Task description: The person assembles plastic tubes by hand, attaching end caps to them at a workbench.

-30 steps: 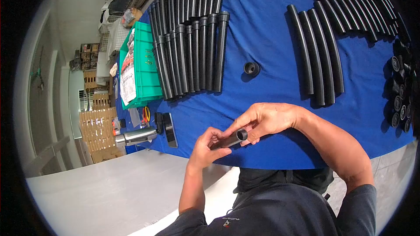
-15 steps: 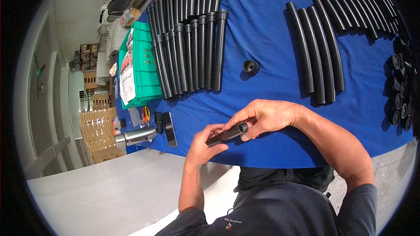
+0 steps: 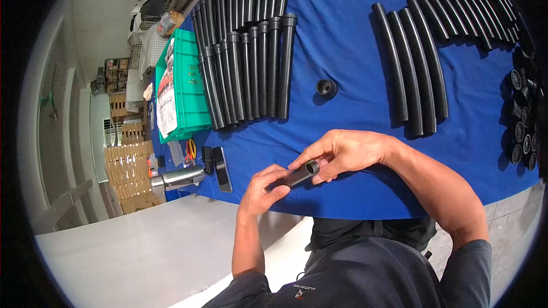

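A short black tube (image 3: 299, 176) is held at a slant near the table's front edge, its open end pointing up and to the right. My left hand (image 3: 262, 190) wraps round its lower part, thumb along the near side. At the open end, the fingers and thumb of my right hand (image 3: 351, 153) grip the tube; part of the grip is hidden. Beyond my hands, a black cup-shaped fitting (image 3: 326, 88) sits on the blue cloth with its hollow side showing. To the right lie several loose black tubes (image 3: 421, 74), slightly curved.
Rows of black tubes with collared ends (image 3: 248, 74) cover the back left, beside a green crate (image 3: 191, 88). A phone (image 3: 221, 169), a silver cylindrical object (image 3: 180, 178) and scissors (image 3: 191, 149) lie front left. More tubes (image 3: 456, 0) and round black fittings (image 3: 522, 128) occupy the right.
Both hands keep hold of the tube. The tube and my left hand have shifted slightly to the left; my right hand has barely moved.
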Tool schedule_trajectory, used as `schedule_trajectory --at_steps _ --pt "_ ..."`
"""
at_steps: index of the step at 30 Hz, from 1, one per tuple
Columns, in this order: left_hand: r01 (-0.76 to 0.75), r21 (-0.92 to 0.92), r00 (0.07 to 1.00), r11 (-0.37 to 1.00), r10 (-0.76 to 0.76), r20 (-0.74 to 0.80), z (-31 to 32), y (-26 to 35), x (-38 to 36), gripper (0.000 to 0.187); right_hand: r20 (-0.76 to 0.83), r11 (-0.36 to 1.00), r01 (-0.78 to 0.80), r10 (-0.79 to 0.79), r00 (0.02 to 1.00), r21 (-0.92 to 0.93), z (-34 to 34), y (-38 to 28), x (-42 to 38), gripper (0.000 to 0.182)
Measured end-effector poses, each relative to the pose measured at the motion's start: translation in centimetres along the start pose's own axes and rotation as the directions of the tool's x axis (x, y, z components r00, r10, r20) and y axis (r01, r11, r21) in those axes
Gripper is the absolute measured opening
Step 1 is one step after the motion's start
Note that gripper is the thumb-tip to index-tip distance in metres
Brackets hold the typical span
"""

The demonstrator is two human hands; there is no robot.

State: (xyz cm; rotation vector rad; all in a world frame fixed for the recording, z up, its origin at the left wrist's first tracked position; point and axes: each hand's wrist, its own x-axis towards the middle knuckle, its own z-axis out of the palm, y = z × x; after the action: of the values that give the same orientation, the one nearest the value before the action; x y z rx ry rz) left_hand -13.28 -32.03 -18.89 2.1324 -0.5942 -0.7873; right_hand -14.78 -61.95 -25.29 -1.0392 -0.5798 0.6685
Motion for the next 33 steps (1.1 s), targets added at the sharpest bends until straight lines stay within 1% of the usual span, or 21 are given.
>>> schedule_trajectory --at_steps 1,4,7,10,12,13,14,15,16,17,18,19,20,21,23,24,26,28,31,32,33 --pt "0.017 -0.002 1.0 1.0 -0.017 0.014 -0.1 0.0 0.1 0.052 -0.008 1.0 -0.006 0.006 1.0 -0.005 0.0 0.0 0.0 0.048" --pt "0.126 -0.255 0.987 0.959 -0.146 -0.061 0.6 -0.7 -0.4 0.057 -0.01 1.0 -0.018 0.018 1.0 0.004 0.1 0.4 0.1 0.048" --pt "0.048 -0.271 0.99 0.962 -0.082 -0.116 1.3 -0.6 -0.3 0.05 -0.017 0.994 -0.051 0.053 0.998 0.099 0.2 0.5 0.0 0.046" --pt "0.243 0.086 0.97 0.966 -0.24 -0.044 0.5 -1.1 -0.5 0.046 -0.021 0.991 -0.085 0.088 0.996 0.108 -0.1 0.4 0.2 0.052" --pt "0.152 -0.228 0.984 0.962 -0.169 -0.059 1.4 -1.9 -1.3 0.045 -0.06 0.992 -0.07 0.077 0.995 0.109 0.2 -0.5 -0.1 0.05" --pt "0.096 -0.381 0.988 0.92 -0.134 -0.074 1.9 -2.2 -1.3 0.045 -0.08 0.992 -0.066 0.075 0.994 0.108 0.2 -1.0 -0.3 0.049" --pt "-0.02 -0.587 0.996 0.81 -0.035 -0.083 2.3 -2.3 -1.0 0.046 -0.242 0.989 0.043 -0.076 0.967 -0.139 0.0 -1.1 -0.5 0.048" --pt "-0.124 -0.757 0.992 0.641 0.054 -0.116 2.7 -2.1 -0.7 0.046 -0.348 0.915 0.108 -0.254 0.902 -0.39 -0.1 -0.9 -0.6 0.047" --pt "-0.216 -0.877 0.976 0.429 0.133 -0.175 3.1 -1.8 -0.6 0.046 -0.387 0.773 0.129 -0.446 0.807 -0.621 -0.2 -0.7 -0.5 0.046" --pt "-0.248 -0.919 0.968 0.305 0.12 -0.222 3.6 -1.2 -0.4 0.044 -0.431 0.63 0.085 -0.618 0.657 -0.772 -0.5 0.1 -0.3 0.052" --pt "-0.282 -0.943 0.958 0.176 0.102 -0.268 4.2 -0.3 -0.2 0.042 -0.443 0.504 -0.066 -0.679 0.586 -0.861 -0.7 -0.4 -0.3 0.054" --pt "-0.313 -0.949 0.948 0.044 0.081 -0.309 4.5 0.0 -0.1 0.041 -0.43 0.366 -0.227 -0.743 0.513 -0.903 -0.8 -1.0 -0.3 0.057" --pt "-0.245 -0.969 0.953 -0.032 0.178 -0.247 4.3 -0.8 -0.2 0.042 -0.473 0.32 -0.366 -0.734 0.488 -0.874 -0.7 -1.2 0.0 0.063" --pt "-0.218 -0.975 0.958 -0.044 0.179 -0.222 4.7 -0.8 -0.1 0.042 -0.508 0.24 -0.498 -0.689 0.517 -0.833 -0.8 -1.1 0.0 0.064" --pt "-0.158 -0.986 0.969 -0.059 0.181 -0.167 5.4 -0.7 0.1 0.043 -0.524 0.115 -0.586 -0.607 0.598 -0.802 -1.5 0.9 0.3 0.061" --pt "-0.147 -0.983 0.966 -0.112 0.196 -0.167 5.9 -1.3 0.2 0.045 -0.512 0.102 -0.571 -0.589 0.625 -0.815 -1.6 0.9 0.3 0.06" --pt "-0.186 -0.96 0.962 -0.21 0.158 -0.221 6.7 -1.7 0.2 0.046 -0.495 0.092 -0.541 -0.55 0.673 -0.836 -1.6 0.9 0.3 0.058" --pt "-0.244 -0.926 0.948 -0.288 0.129 -0.29 7.3 -1.9 0.6 0.045 -0.48 0.127 -0.514 -0.592 0.648 -0.849 -1.6 0.6 0.2 0.048" --pt "-0.238 -0.874 0.96 -0.424 0.031 -0.277 7.8 -0.3 0.4 0.041 -0.476 0.163 -0.486 -0.601 0.642 -0.859 -1.7 0.2 0.2 0.041" --pt "-0.219 -0.861 0.964 -0.458 0.033 -0.263 7.8 0.1 0.4 0.038 -0.476 0.169 -0.481 -0.602 0.641 -0.861 -1.6 0.2 0.2 0.039" --pt "-0.241 -0.855 0.959 -0.459 0.023 -0.282 7.9 0.0 0.5 0.037 -0.478 0.171 -0.483 -0.606 0.635 -0.859 -1.6 0.2 0.3 0.039"
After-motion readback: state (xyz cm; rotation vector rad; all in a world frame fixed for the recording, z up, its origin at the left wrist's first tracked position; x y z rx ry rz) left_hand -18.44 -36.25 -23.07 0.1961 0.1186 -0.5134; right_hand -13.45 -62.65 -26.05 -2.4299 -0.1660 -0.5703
